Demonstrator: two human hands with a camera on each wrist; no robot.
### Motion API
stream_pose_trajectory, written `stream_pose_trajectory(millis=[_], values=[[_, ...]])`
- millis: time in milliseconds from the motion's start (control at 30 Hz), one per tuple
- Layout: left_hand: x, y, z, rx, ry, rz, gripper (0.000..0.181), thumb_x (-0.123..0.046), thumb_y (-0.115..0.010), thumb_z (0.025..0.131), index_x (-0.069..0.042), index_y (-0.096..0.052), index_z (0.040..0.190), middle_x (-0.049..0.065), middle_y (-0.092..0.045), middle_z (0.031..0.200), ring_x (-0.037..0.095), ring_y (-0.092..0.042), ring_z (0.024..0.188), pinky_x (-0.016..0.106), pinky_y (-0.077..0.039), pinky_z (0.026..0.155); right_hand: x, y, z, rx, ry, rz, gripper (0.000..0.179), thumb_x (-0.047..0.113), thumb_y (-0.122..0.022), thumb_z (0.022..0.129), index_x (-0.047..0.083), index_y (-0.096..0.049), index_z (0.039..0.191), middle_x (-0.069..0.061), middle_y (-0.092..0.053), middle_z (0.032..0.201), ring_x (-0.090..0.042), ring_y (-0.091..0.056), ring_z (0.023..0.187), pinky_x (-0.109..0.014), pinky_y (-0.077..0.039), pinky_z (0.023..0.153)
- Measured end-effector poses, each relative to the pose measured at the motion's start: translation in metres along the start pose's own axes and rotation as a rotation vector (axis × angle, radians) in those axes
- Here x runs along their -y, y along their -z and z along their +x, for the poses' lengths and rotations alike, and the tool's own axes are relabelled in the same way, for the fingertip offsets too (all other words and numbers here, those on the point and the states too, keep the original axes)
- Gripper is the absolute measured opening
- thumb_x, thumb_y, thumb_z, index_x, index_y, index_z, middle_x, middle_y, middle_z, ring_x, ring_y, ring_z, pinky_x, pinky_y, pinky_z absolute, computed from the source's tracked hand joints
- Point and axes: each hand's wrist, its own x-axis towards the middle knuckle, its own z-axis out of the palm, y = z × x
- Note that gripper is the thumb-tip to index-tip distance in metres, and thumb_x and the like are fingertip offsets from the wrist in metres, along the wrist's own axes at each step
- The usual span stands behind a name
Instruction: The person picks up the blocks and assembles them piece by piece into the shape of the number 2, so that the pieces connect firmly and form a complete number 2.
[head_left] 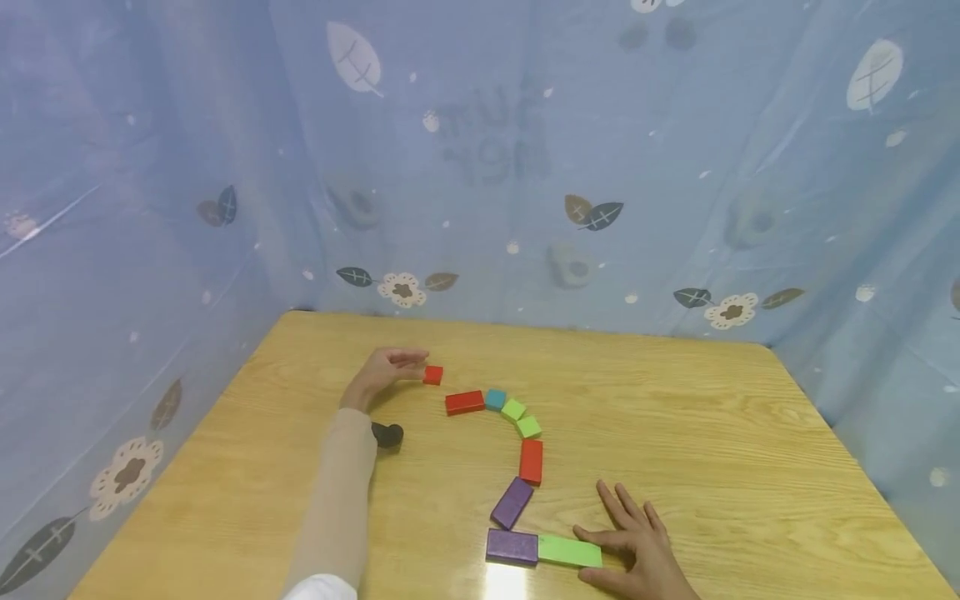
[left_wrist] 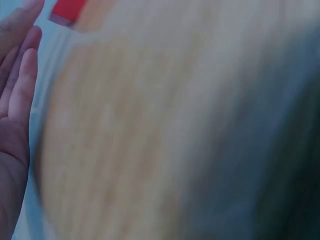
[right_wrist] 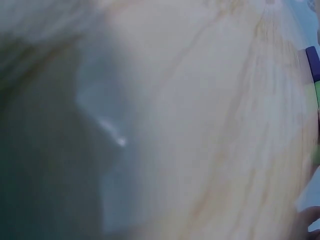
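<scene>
On the wooden table a small red cube (head_left: 432, 375) sits at the tips of my left hand (head_left: 386, 372), whose fingers are fairly straight. The left wrist view shows this hand (left_wrist: 17, 85) at its left edge, with a red block (left_wrist: 68, 10) just beyond it. My right hand (head_left: 637, 554) pinches the right end of a long green block (head_left: 566, 550) between thumb and index finger; the other fingers are spread. That green block meets a purple block (head_left: 512, 547). The right wrist view catches only part of the right hand (right_wrist: 307, 222) at its edge.
From a second purple block (head_left: 512, 503), a curve of blocks runs up through a red block (head_left: 531, 462), light green cubes (head_left: 528, 427), a blue cube (head_left: 495, 400) and another red block (head_left: 465, 403). A black object (head_left: 388, 435) lies by the left sleeve. Patterned blue curtains (head_left: 480, 233) surround the table.
</scene>
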Motion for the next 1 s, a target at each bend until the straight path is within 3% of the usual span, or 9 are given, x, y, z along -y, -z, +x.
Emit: stream_pose_trajectory(millis=[133, 367, 600, 700, 800, 900, 1000], values=[[0.006, 0.004, -0.002, 0.029, 0.049, 0.031, 0.053, -0.004, -0.078, 0.078, -0.001, -0.060, 0.128, 0.013, -0.054, 0.136, 0.028, -0.043, 0.132, 0.038, -0.036, 0.108, 0.001, -0.002, 0.000, 0.003, -0.009, 0.006, 0.040, 0.029, -0.083, 0.070, 0.027, -0.074, 0.109, -0.006, -0.030, 0.152, 0.011, -0.003, 0.139, -0.080, 0.004, 0.096], [0.010, 0.002, 0.000, 0.065, 0.042, 0.042, 0.049, -0.001, -0.077, 0.077, 0.003, -0.062, 0.123, 0.017, -0.052, 0.137, 0.033, -0.035, 0.136, 0.039, -0.038, 0.107, 0.000, -0.002, -0.001, 0.000, 0.007, -0.003, 0.042, 0.028, -0.083, 0.070, 0.026, -0.073, 0.111, -0.003, -0.030, 0.153, 0.010, -0.003, 0.139, -0.079, 0.005, 0.096], [0.004, -0.002, -0.004, 0.012, 0.057, 0.076, 0.042, 0.000, -0.079, 0.074, -0.001, -0.067, 0.115, 0.014, -0.060, 0.126, 0.032, -0.051, 0.122, 0.039, -0.045, 0.101, -0.001, -0.003, 0.000, 0.000, -0.004, -0.001, 0.041, 0.028, -0.082, 0.071, 0.028, -0.073, 0.111, -0.012, -0.032, 0.151, 0.010, -0.002, 0.139, -0.078, 0.006, 0.097], [-0.001, -0.002, -0.006, -0.049, 0.052, 0.083, 0.042, -0.002, -0.081, 0.072, 0.000, -0.067, 0.112, 0.014, -0.063, 0.118, 0.029, -0.057, 0.110, 0.037, -0.050, 0.093, -0.001, -0.003, 0.000, 0.002, -0.009, 0.001, 0.041, 0.028, -0.082, 0.071, 0.028, -0.073, 0.111, -0.011, -0.031, 0.152, 0.011, -0.002, 0.139, -0.078, 0.006, 0.098], [-0.010, -0.002, -0.009, -0.168, 0.036, 0.142, 0.040, -0.005, -0.083, 0.071, -0.002, -0.069, 0.108, 0.013, -0.066, 0.110, 0.025, -0.060, 0.101, 0.035, -0.051, 0.090, -0.001, -0.003, 0.000, 0.006, -0.011, 0.003, 0.041, 0.029, -0.082, 0.071, 0.027, -0.073, 0.111, 0.000, -0.028, 0.153, 0.011, -0.002, 0.138, -0.079, 0.005, 0.096], [-0.023, -0.003, -0.013, -0.287, 0.023, 0.173, 0.038, -0.008, -0.083, 0.073, -0.002, -0.069, 0.108, 0.014, -0.067, 0.108, 0.025, -0.062, 0.100, 0.035, -0.050, 0.091, -0.001, -0.002, 0.000, 0.006, -0.006, -0.005, 0.041, 0.028, -0.083, 0.071, 0.026, -0.073, 0.111, 0.005, -0.026, 0.153, 0.011, -0.002, 0.138, -0.080, 0.003, 0.095], [-0.039, -0.005, -0.022, -0.380, 0.016, 0.179, 0.038, -0.008, -0.082, 0.074, 0.000, -0.069, 0.108, 0.017, -0.068, 0.108, 0.028, -0.063, 0.101, 0.036, -0.051, 0.091, -0.001, -0.001, 0.000, 0.000, -0.009, -0.022, 0.043, 0.028, -0.083, 0.069, 0.026, -0.074, 0.111, 0.000, -0.027, 0.151, 0.011, -0.002, 0.138, -0.080, 0.002, 0.096]])
